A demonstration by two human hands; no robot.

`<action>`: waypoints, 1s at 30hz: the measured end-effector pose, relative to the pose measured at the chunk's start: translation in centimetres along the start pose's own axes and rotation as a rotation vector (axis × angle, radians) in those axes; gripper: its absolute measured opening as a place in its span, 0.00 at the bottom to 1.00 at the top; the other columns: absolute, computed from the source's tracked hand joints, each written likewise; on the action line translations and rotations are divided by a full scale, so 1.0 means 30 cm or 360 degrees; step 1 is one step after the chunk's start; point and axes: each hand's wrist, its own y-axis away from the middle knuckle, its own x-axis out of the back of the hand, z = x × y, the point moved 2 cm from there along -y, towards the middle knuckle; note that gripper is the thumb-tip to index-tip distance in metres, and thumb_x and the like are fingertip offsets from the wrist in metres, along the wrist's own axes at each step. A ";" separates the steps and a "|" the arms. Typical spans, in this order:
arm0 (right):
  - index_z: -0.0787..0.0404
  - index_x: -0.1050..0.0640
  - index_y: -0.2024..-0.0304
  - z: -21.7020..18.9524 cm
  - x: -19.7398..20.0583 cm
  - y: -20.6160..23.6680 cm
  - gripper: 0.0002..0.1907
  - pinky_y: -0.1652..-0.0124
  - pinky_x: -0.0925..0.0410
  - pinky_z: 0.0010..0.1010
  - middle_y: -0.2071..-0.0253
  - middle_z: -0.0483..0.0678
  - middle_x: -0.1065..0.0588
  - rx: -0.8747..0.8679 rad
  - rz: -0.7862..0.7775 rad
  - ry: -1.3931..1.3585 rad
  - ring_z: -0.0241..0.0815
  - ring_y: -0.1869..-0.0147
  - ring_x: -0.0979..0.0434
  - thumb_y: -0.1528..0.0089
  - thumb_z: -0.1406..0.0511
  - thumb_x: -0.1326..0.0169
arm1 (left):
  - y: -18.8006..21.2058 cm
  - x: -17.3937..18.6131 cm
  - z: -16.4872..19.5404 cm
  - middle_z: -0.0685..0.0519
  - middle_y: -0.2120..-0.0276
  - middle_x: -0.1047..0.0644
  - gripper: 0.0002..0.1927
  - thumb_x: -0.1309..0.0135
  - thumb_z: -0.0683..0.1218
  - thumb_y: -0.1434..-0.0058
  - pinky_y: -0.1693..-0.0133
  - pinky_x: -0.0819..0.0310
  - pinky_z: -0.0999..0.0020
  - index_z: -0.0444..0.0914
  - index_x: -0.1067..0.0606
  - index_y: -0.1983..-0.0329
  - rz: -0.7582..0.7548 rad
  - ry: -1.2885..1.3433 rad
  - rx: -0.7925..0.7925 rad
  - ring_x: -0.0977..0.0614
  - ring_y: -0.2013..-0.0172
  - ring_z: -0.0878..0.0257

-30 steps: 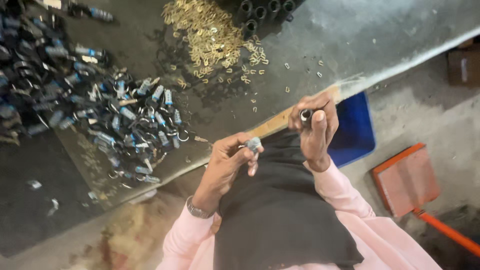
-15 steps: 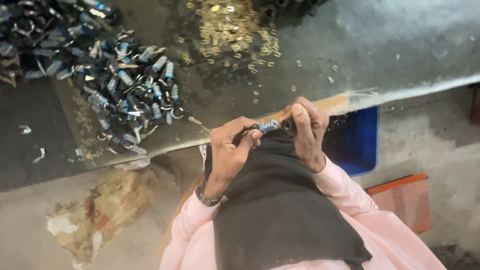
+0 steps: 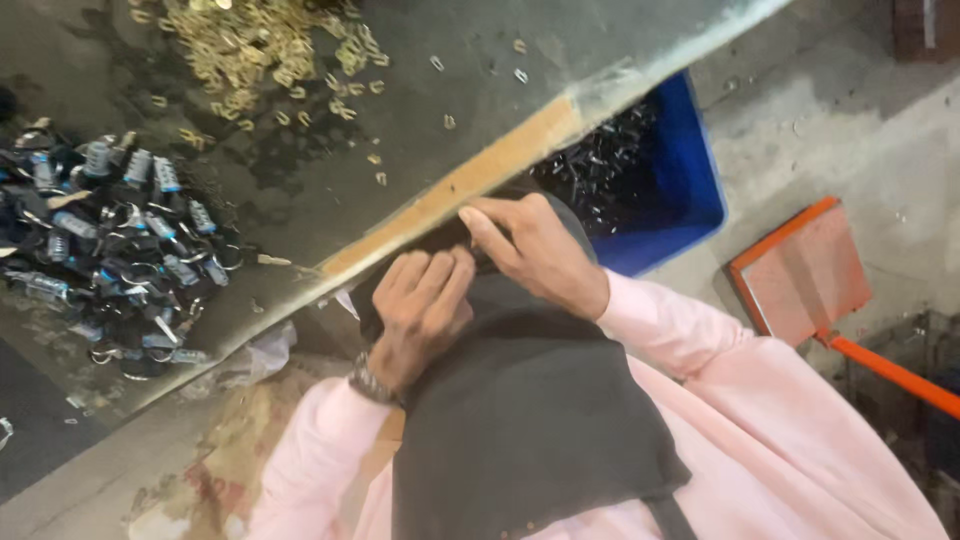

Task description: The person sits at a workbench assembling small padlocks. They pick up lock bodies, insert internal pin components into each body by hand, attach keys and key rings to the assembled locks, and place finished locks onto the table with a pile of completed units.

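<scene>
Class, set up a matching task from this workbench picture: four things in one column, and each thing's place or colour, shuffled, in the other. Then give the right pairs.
Things:
1. heap of small brass-coloured metal clips
2. pile of dark metal parts with pale blue sleeves
3. blue plastic bin
4. flat orange dustpan with orange handle

Places or colours:
A. under the table edge, holding dark small parts
B. on the concrete floor at the right
C. top of the table, gold-toned
D. left of the table, black and pale blue

Pairs: 1-C, 2-D, 3-A, 4-B
</scene>
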 end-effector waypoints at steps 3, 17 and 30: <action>0.66 0.24 0.64 0.077 0.005 -0.013 0.13 0.72 0.36 0.34 0.76 0.53 0.29 -0.0180 -0.0161 -0.0150 0.36 0.73 0.36 0.30 0.62 0.50 | 0.012 -0.068 -0.018 0.47 0.70 0.25 0.06 0.38 0.37 0.44 0.68 0.29 0.62 0.33 0.22 0.64 -0.0240 0.0409 0.0522 0.23 0.69 0.52; 0.66 0.21 0.54 0.134 0.310 0.132 0.09 0.58 0.29 0.39 0.54 0.63 0.22 0.0288 0.0518 0.1196 0.53 0.55 0.20 0.36 0.69 0.38 | 0.082 0.252 -0.101 0.56 0.49 0.21 0.08 0.42 0.40 0.32 0.49 0.26 0.64 0.44 0.25 0.53 0.0527 -0.0061 0.0641 0.18 0.48 0.57; 0.58 0.18 0.60 -0.140 -0.066 -0.082 0.09 0.65 0.29 0.37 0.66 0.50 0.21 0.0714 -0.0169 0.0533 0.51 0.64 0.20 0.40 0.63 0.35 | 0.065 0.339 -0.409 0.54 0.61 0.24 0.15 0.33 0.51 0.42 0.51 0.40 0.58 0.43 0.20 0.55 0.0364 -0.1223 0.1028 0.25 0.57 0.56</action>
